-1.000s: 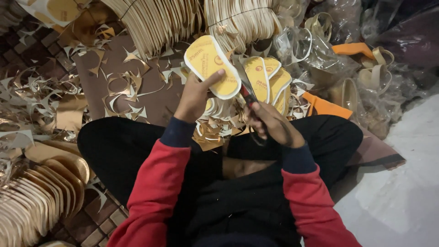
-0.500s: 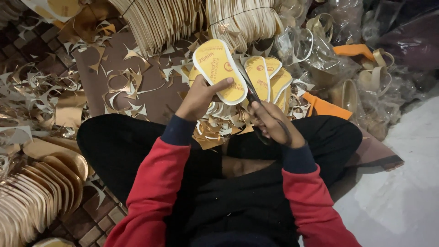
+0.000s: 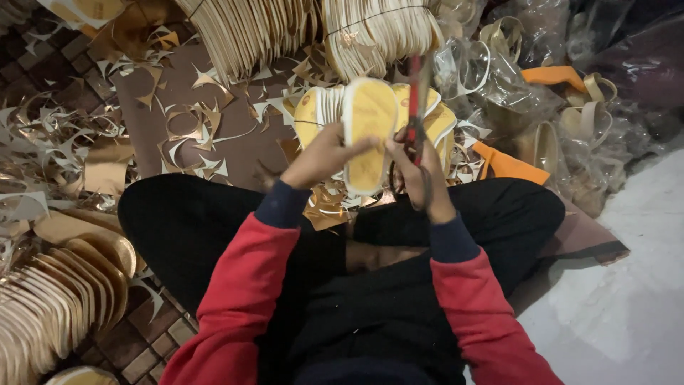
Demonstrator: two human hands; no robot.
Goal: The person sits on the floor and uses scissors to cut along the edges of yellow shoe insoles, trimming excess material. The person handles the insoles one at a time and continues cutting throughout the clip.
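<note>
Trimming appears to be the step in hand; left hand (image 3: 324,158) grips a yellow insole (image 3: 369,139) upright above the lap; right hand (image 3: 420,171) is closed on red-handled scissors (image 3: 415,107) at its edge; next, judged, the insole needs turning against the blades.

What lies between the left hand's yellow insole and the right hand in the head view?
Almost nothing: the scissors in the right hand stand right beside the yellow insole that the left hand holds upright, with only a narrow gap showing stacked yellow insoles behind.
</note>
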